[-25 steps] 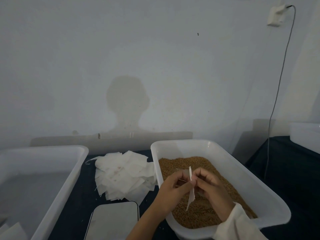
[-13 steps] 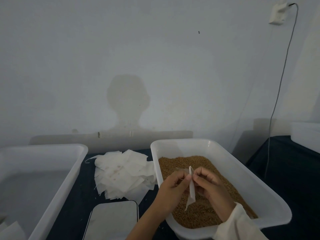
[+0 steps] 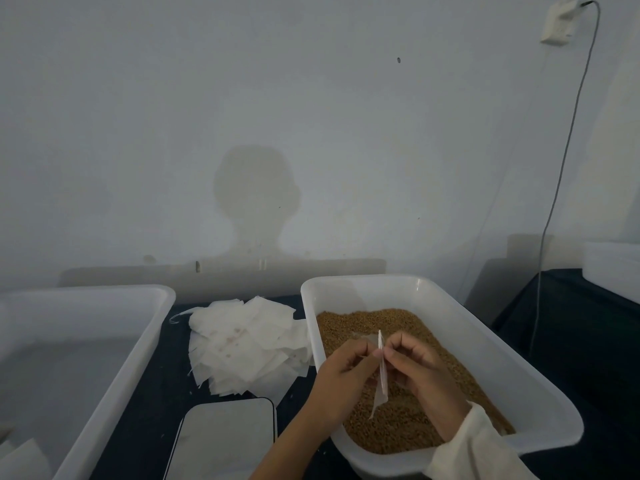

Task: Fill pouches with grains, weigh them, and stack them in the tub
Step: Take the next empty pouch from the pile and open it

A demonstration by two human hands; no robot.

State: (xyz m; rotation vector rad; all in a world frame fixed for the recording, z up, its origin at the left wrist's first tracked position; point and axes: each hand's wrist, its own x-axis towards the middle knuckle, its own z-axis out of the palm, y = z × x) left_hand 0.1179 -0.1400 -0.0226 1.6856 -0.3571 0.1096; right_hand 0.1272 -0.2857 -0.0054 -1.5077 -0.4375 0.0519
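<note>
Pouch (image 3: pixel 382 372): edge-on, above grain tub (image 3: pixel 485 344) centre, inside its rims.
L hand (image 3: pixel 341 372): pinches pouch.
R hand (image 3: pixel 424 374): pinches pouch too.
Spare pouches (image 3: pixel 246 344): just left of grain tub.

A dark-covered table (image 3: pixel 156 403) carries an empty white plastic tub (image 3: pixel 114 386) at its left edge, a loose heap of white paper pouches (image 3: pixel 242 344) toward the back, a flat glossy scale plate (image 3: pixel 225 441) at the near edge, and a white plastic tub (image 3: pixel 512 382) of brown grains (image 3: pixel 405 420) to the right.
</note>
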